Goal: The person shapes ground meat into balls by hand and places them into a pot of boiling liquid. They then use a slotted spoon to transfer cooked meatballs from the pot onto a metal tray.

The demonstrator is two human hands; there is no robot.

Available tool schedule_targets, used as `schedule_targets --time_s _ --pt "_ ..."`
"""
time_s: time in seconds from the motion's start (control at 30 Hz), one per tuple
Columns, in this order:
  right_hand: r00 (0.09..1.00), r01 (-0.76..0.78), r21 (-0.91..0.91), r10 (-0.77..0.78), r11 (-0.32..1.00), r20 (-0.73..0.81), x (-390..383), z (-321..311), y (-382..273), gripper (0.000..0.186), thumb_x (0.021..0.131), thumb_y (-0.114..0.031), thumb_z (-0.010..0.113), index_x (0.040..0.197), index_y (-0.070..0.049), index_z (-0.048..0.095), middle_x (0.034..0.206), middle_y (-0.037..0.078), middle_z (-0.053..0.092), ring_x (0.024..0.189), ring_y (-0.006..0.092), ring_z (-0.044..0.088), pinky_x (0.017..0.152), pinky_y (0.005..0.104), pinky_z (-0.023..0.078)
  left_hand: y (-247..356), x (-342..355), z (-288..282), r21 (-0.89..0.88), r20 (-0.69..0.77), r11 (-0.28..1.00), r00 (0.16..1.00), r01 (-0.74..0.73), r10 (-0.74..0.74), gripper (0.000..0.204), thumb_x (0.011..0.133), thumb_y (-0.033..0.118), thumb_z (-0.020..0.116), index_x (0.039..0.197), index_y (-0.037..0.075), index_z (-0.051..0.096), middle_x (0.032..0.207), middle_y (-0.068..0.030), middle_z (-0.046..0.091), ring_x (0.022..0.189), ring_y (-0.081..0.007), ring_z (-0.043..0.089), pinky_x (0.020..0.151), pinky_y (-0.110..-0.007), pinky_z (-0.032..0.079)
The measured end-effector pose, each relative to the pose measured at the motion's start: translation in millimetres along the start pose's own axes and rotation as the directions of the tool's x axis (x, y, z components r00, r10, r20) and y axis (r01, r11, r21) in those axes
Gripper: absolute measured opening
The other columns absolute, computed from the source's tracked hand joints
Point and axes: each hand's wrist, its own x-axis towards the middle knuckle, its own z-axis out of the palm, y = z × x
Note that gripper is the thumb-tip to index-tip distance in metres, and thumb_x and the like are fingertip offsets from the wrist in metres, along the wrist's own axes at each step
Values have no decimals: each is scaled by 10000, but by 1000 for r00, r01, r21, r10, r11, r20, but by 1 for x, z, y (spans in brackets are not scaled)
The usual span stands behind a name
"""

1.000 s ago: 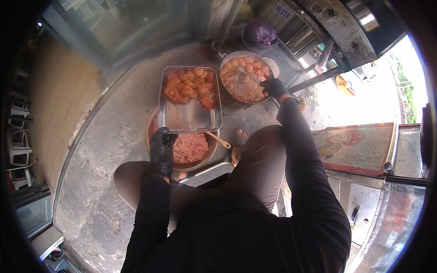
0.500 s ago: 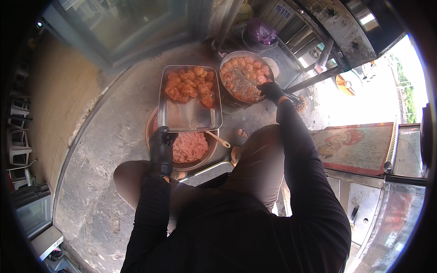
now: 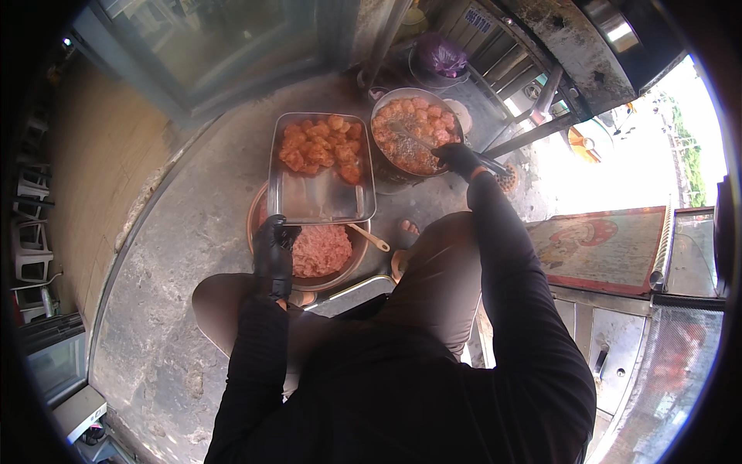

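Observation:
My left hand [image 3: 272, 243], black-gloved, grips the near left edge of a steel tray [image 3: 317, 203] holding several orange-brown fried pieces [image 3: 318, 145]. Under the tray, a wide bowl of pink minced mixture [image 3: 318, 251] has a light-handled utensil [image 3: 375, 238] in it. My right hand [image 3: 456, 158], also gloved, is closed on the handle of a metal spoon [image 3: 417, 138], whose head dips into a round pot [image 3: 390, 97] of bubbling oil with several pinkish lumps. Beside my right hand lies a perforated skimmer [image 3: 507, 179], partly hidden.
A purple bag [image 3: 440, 56] sits in a basin behind the pot. Above right is a dark metal stand [image 3: 572, 46]. A painted board [image 3: 595, 247] is at my right, a glass door [image 3: 216, 54] at back left, stacked stools [image 3: 32, 232] at far left. My knees flank the bowl.
My right hand has shifted slightly left over the pot, moving the spoon through the oil. My left hand and the tray stay almost in place.

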Motion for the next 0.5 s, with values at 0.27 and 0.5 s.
schedule_targets --time_s 0.27,0.5 --pt "980 -187 64 182 980 73 -11 6 -17 389 974 -417 611 1113 -88 767 893 31 752 628 114 588 553 283 456 -2 3 -2 14 3 1000 1000 -2 2 167 960 199 625 1017 49 671 964 -78 690 875 -188 679 814 -345 576" --pt "995 -79 77 74 994 68 5 10 1 379 965 -401 621 1096 -77 767 884 50 765 630 124 620 545 294 458 0 0 0 -5 20 1000 1000 11 -11 169 972 202 612 1032 53 667 982 -66 689 886 -179 677 826 -342 574"
